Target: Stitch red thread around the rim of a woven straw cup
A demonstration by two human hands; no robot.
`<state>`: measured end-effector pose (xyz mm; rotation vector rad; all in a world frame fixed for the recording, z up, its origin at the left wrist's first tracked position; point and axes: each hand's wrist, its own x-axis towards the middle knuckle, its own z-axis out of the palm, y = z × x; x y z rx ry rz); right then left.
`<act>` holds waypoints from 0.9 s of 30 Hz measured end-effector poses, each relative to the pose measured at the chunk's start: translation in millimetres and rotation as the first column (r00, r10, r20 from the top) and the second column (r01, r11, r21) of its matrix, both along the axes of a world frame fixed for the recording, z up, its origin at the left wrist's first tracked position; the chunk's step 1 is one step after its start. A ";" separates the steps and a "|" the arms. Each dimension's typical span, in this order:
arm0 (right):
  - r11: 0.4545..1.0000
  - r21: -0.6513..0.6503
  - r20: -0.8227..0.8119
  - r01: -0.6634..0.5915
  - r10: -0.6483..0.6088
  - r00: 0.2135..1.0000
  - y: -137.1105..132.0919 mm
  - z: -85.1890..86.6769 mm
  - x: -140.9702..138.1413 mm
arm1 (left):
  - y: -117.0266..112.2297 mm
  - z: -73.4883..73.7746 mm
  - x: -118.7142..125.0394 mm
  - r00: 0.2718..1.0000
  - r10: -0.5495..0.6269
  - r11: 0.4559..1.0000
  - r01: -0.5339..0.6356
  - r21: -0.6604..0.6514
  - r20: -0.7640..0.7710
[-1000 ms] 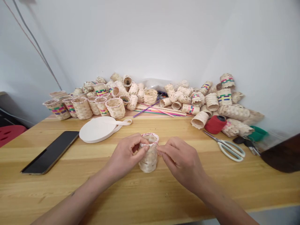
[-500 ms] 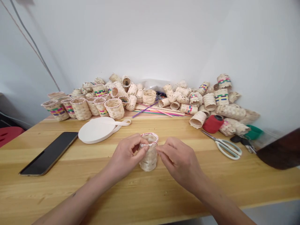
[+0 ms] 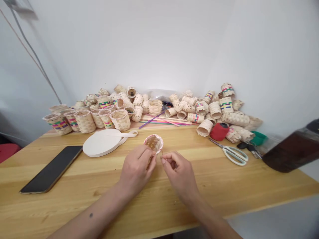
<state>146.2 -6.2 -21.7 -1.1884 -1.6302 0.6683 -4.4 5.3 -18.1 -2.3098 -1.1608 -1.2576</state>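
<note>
A small woven basket (image 3: 154, 143) of pale strips, its rim bound in red-and-white stitching, tilts so that its open mouth faces me. My left hand (image 3: 138, 167) is closed on the near left of the rim, covering much of the basket's wall. Just right of the basket, my right hand (image 3: 178, 169) pinches a thin strand (image 3: 162, 152) by the rim; whether it is a needle or thread is too small to tell. Left of the basket lies a flat white roll of strip (image 3: 102, 142), its loose end looping toward the right.
Several finished-looking baskets (image 3: 84, 121) line the back left. More woven pieces (image 3: 235, 118) pile at the back right, with coloured strips (image 3: 169, 121) between. A phone (image 3: 52, 169) lies left. Right are a red thread spool (image 3: 219, 131), scissors (image 3: 235, 156) and a dark container (image 3: 291, 149).
The basket has tipped from upright to leaning, mouth toward me. My left hand has turned over its near side, and my right hand has drawn slightly lower. The view has shifted a little.
</note>
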 end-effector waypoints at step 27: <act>0.977 0.190 0.292 -0.094 0.035 0.956 26.3 18.6 22.3 | 7.0 -6.8 1.4 0.985 -0.087 0.991 0.100 0.086 -0.150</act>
